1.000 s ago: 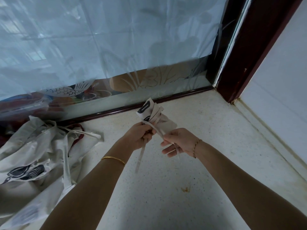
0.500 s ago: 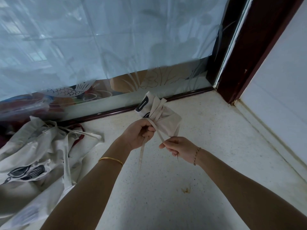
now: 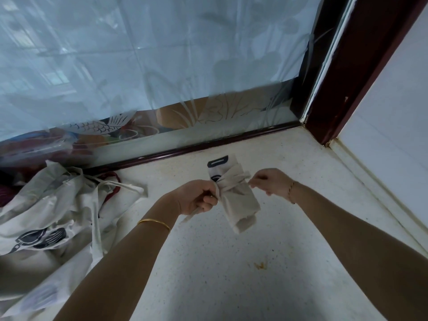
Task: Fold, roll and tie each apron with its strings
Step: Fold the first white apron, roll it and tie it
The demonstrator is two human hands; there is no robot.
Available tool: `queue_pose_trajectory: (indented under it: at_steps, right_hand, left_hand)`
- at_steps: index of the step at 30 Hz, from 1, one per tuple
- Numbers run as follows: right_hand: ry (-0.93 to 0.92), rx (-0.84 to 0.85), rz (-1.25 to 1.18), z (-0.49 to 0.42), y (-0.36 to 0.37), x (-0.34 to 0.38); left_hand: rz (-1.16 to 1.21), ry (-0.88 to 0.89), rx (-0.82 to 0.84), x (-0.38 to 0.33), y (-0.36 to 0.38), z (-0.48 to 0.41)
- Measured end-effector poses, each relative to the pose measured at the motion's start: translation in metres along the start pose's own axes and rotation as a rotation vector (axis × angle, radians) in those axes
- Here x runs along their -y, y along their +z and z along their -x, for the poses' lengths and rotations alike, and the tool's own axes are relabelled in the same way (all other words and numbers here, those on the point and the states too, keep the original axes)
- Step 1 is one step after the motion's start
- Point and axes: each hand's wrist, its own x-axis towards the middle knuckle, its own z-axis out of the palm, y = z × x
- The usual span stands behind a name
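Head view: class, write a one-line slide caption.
Left hand and right hand pull strings tight round a rolled apron.

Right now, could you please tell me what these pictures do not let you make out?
- Head view: the knot on the rolled apron; the left hand covers where the string crosses.
- Head view: the string end the right hand pinches; too small and blurred.
- Head view: the apron pile; the left edge cuts it off, so no count.
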Motion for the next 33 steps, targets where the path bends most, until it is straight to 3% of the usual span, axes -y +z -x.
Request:
queue_pose_trajectory:
  at_steps: [6, 9, 12, 15, 19, 24, 27, 30, 33]
  right_hand:
    - [-0.037, -0.097, 0.087, 0.002, 0.008, 0.004]
    - [0.049, -0.117, 0.203, 0.001, 0.043, -0.015]
    - [0.121, -0.139, 0.357, 0.000, 0.088, -0.042]
    - [0.088, -0.134, 0.265, 0.002, 0.125, -0.054]
    - [0.028, -0.083, 0.264, -0.001, 0.144, -0.056]
    - [0.092, -0.086, 0.371, -0.010, 0.152, -0.062]
    - [0.112, -0.083, 0.383, -0.012, 0.155, -0.062]
    - [0.110, -0.087, 0.333, -0.012, 0.154, -0.062]
    - [0.063, -0.058, 0.260, -0.009, 0.148, -0.062]
  left_hand:
    - [0.041, -0.119, -0.224, 0.027, -0.006, -0.030]
    - [-0.090, -0.172, -0.332, 0.055, -0.007, -0.047]
    - [-0.281, -0.228, -0.416, 0.088, -0.006, -0.062]
    - [-0.471, -0.145, -0.489, 0.106, -0.007, -0.075]
    - [-0.933, -0.049, -0.565, 0.105, -0.013, -0.075]
    - [-1.332, -0.070, -0.428, 0.100, -0.024, -0.047]
    - [-1.581, 0.164, -0.379, 0.105, -0.013, -0.033]
    - [-1.491, 0.459, -0.288, 0.109, 0.004, -0.039]
    - [-1.196, 0.437, -0.281, 0.111, 0.012, -0.054]
